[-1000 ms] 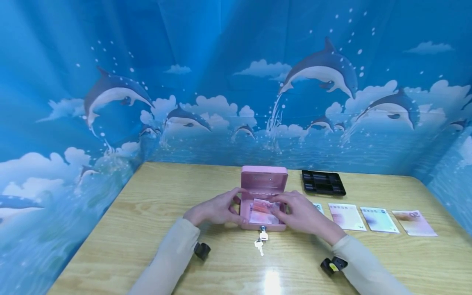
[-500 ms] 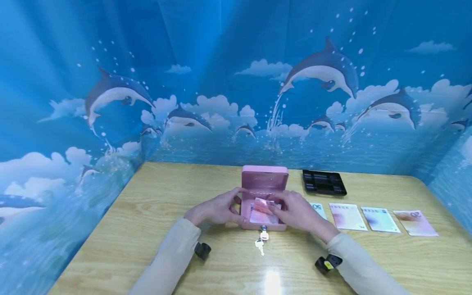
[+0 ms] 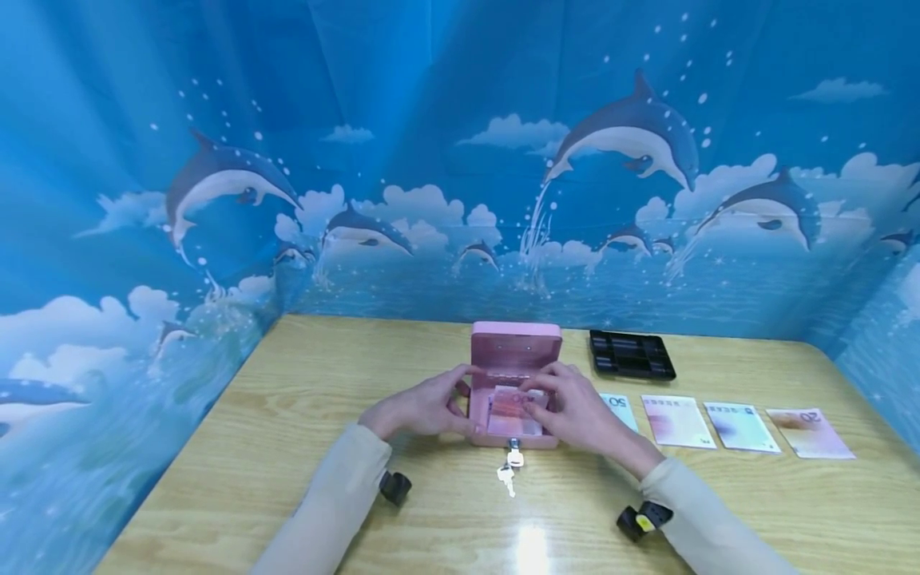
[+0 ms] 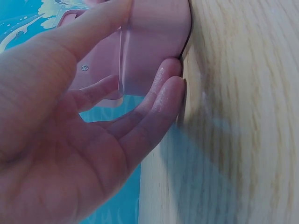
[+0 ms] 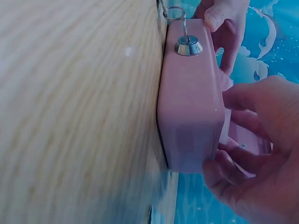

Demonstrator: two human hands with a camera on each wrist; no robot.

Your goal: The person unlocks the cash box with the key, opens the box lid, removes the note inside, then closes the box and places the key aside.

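A pink cash box (image 3: 515,329) stands on the table with its lid raised. My left hand (image 3: 427,406) grips the box's left side; in the left wrist view the thumb crosses the rim and fingertips (image 4: 170,93) press the outer wall. Inside lies a reddish banknote (image 3: 506,414), possibly on others. Reaching in over the right side, my right hand (image 3: 578,409) pinches the banknote's right edge between thumb and forefinger, though the box wall (image 5: 191,102) hides much of this in the right wrist view. A key sits in the front lock (image 5: 188,45), with keys (image 3: 506,477) hanging from it.
Behind and right of the box lies a black compartment tray (image 3: 631,357). To the right is a row of banknotes: a greenish 50 (image 3: 620,410), a pale purple one (image 3: 677,421), a bluish one (image 3: 742,427) and a 20 (image 3: 812,432). A dolphin-print curtain (image 3: 431,160) borders the table.
My right hand has shifted slightly left, over the box. The reddish banknote bent and turned a little, and now lies flatter. My left hand has stayed on the box.
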